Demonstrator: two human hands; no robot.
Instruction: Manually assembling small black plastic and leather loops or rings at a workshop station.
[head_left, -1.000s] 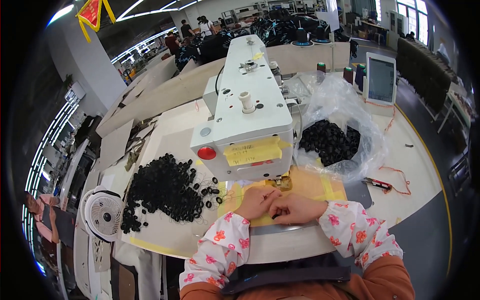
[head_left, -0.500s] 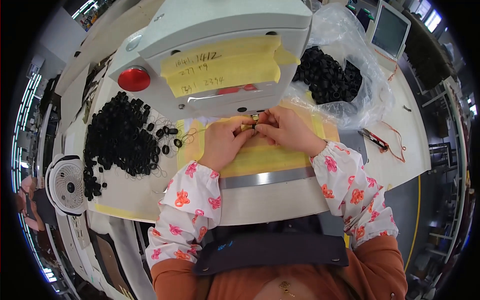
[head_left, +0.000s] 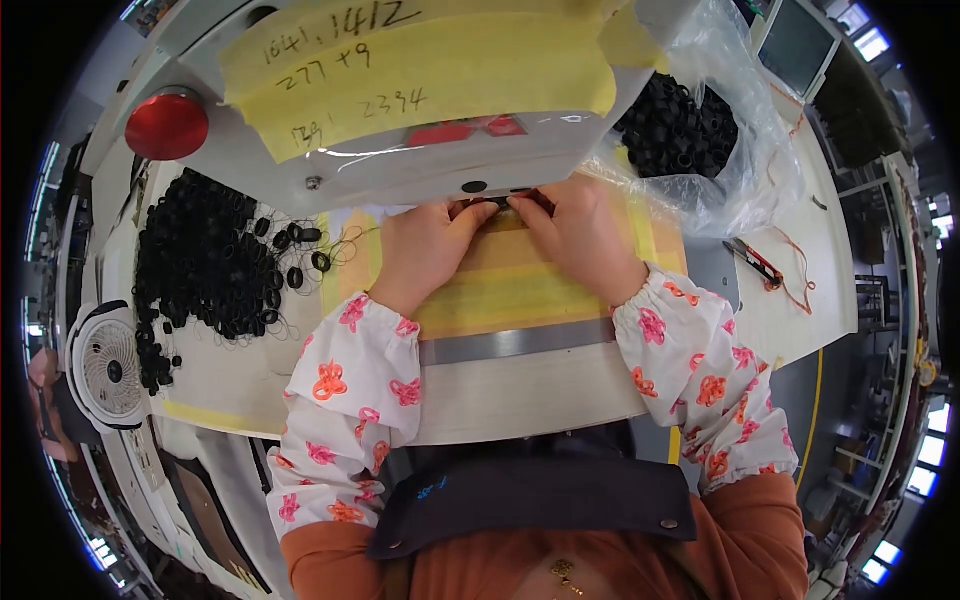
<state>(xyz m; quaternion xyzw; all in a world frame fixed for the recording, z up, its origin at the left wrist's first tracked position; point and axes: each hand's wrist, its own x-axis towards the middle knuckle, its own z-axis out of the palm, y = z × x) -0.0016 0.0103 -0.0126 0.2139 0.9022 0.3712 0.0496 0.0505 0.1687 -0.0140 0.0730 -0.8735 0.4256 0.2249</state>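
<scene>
My left hand (head_left: 425,245) and my right hand (head_left: 585,238) meet under the front of a pale sewing machine head (head_left: 400,185). Thumbs and forefingers of both pinch a small black fabric loop (head_left: 501,201) from its two sides. The machine partly hides the fingertips and the loop. Below the hands lies a work plate covered with yellow tape (head_left: 510,285). Left of my left hand spreads a heap of small black loops (head_left: 205,260) with loose threads.
A clear plastic bag (head_left: 765,190) holding more black rings (head_left: 680,125) sits at the right. Near it lies a red-and-black cutter (head_left: 757,262) on an orange cord. A white fan (head_left: 108,370) stands at the left edge, and a red button (head_left: 167,125) juts from the machine.
My head has leaned closer, so the machine looms larger and lower. Both hands have pushed slightly forward under it, the black loop still pinched between them.
</scene>
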